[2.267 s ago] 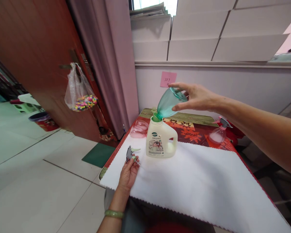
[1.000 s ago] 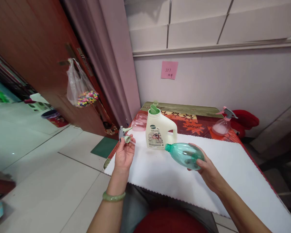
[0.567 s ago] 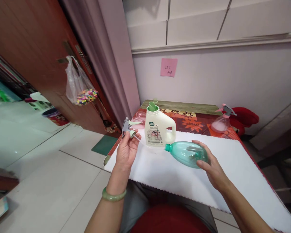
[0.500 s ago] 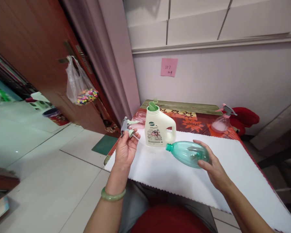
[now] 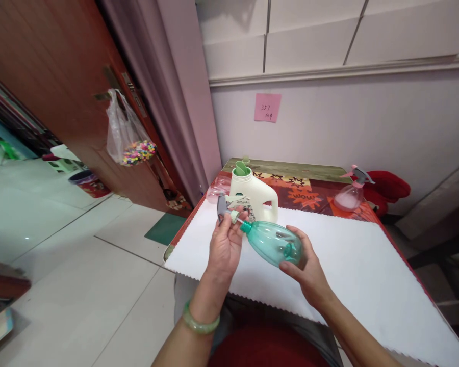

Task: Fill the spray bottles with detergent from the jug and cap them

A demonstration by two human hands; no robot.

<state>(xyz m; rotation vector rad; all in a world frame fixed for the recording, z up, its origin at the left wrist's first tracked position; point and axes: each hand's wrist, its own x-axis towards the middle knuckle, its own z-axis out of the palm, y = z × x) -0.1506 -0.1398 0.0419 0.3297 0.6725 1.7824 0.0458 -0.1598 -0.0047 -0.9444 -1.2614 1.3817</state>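
Note:
My right hand (image 5: 305, 265) grips a clear green plastic bottle (image 5: 272, 241) from below, tilted with its neck pointing up and left. My left hand (image 5: 225, 243) holds a grey and pale green spray trigger head (image 5: 226, 210) right at the bottle's neck; its thin tube seems to enter the mouth. Both hands hover over a white cloth (image 5: 340, 265) on the table. A cream detergent jug (image 5: 252, 195) with a green funnel (image 5: 241, 167) in its mouth stands just behind them.
A pink spray bottle (image 5: 351, 192) stands at the table's back right, and a clear pink bottle (image 5: 215, 189) lies at the back left. A red patterned tablecloth (image 5: 306, 197) shows behind the white cloth. A bag of coloured beads (image 5: 134, 148) hangs on the wooden door.
The green bottle came away from the funnel and down over the cloth. My left hand lifted the spray head off the cloth and brought it right to the bottle's neck.

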